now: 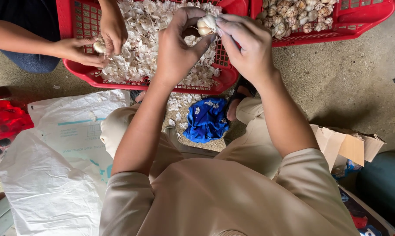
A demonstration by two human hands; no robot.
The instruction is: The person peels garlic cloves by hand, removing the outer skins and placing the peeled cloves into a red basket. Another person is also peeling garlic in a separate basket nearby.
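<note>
Both my hands are raised over a red plastic crate [77,70] full of white garlic skins [138,43]. Between them is a garlic bulb [205,25]. My left hand [175,46] grips it from the left with thumb and fingers, and my right hand [245,41] pinches it from the right. A second red crate [359,24] at the top right holds several whole garlic bulbs [289,15].
Another person's hands [99,37] work on a piece of garlic over the left part of the skin crate. A blue cloth [207,120] lies on the concrete floor between my knees. White sacks [62,166] lie at left, and an open cardboard box [348,146] at right.
</note>
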